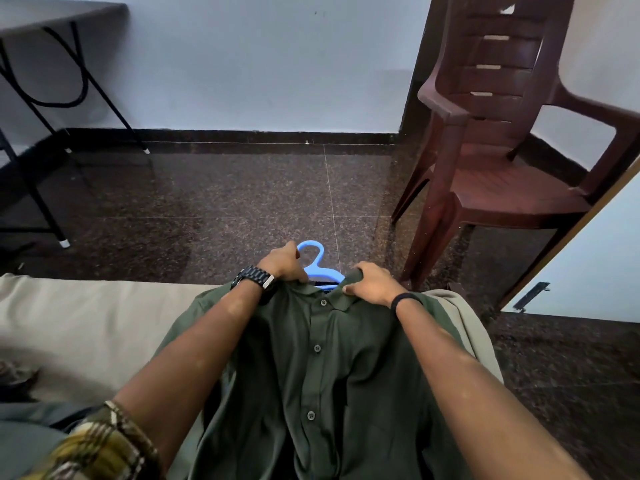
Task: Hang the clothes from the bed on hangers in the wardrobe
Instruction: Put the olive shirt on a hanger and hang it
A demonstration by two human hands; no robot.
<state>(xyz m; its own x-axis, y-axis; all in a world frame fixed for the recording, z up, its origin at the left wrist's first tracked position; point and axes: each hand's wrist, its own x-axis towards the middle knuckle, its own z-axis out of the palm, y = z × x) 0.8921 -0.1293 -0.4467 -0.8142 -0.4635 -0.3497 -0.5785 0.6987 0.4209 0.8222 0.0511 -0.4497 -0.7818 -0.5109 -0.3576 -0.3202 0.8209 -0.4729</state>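
Over the bed [86,327] — both hands [282,263] gripping shirt collar [332,296], hanger [317,261] inside

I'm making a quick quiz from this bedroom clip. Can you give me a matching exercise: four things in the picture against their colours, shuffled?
Things:
1. shirt
2. hanger
3. chair
4. wristwatch

Colours:
A. blue
B. black
C. dark green
D. reddish brown

Pairs: 1-C, 2-A, 3-D, 4-B
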